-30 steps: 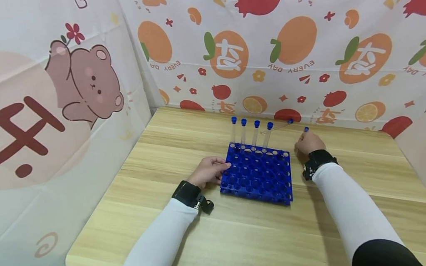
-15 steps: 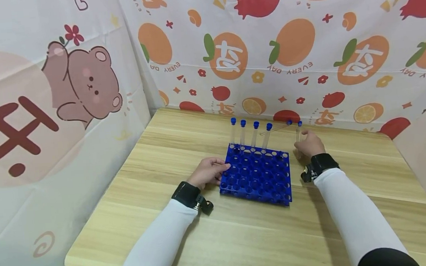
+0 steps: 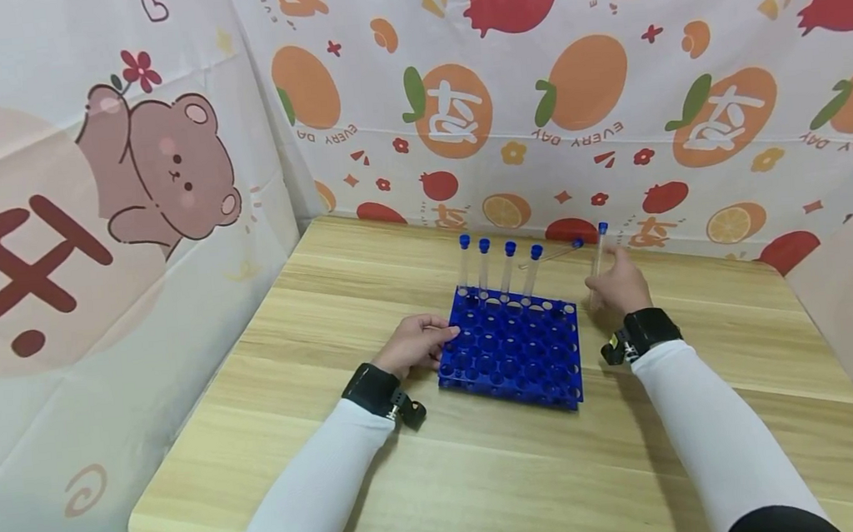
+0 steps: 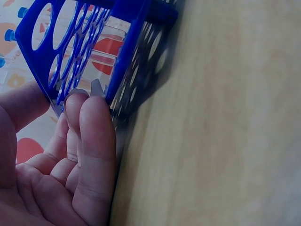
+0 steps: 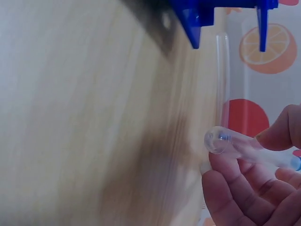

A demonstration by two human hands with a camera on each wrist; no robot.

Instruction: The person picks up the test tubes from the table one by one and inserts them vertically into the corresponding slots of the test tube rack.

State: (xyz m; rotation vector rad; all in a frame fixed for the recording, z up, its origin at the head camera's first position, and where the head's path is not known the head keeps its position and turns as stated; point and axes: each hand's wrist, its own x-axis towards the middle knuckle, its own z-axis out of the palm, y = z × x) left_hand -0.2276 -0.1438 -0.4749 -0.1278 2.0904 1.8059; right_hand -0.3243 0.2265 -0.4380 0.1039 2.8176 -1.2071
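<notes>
A blue test tube rack (image 3: 507,391) with rows of round holes stands on the table. Several clear test tubes (image 3: 508,272) with blue caps stand in its far row. My left hand (image 3: 419,343) grips the rack's left side, thumb on the top plate and fingertips (image 4: 96,120) at the side opening. To the right of the rack, my right hand (image 3: 623,284) holds another blue-capped test tube (image 3: 599,259) between thumb and fingers, cap up and slightly tilted. Its rounded bottom (image 5: 218,140) shows in the right wrist view, pointing out past the fingers.
One more capped tube (image 3: 549,254) lies on the table (image 3: 382,470) behind the rack, near the wall. Fruit-printed cloth (image 3: 524,166) hangs along the back edge. A bear-printed cloth (image 3: 186,172) hangs on the left.
My right hand has brought its tube up from low in the fingers, so most of its length now shows upright above them. My left hand and the rack stay in place.
</notes>
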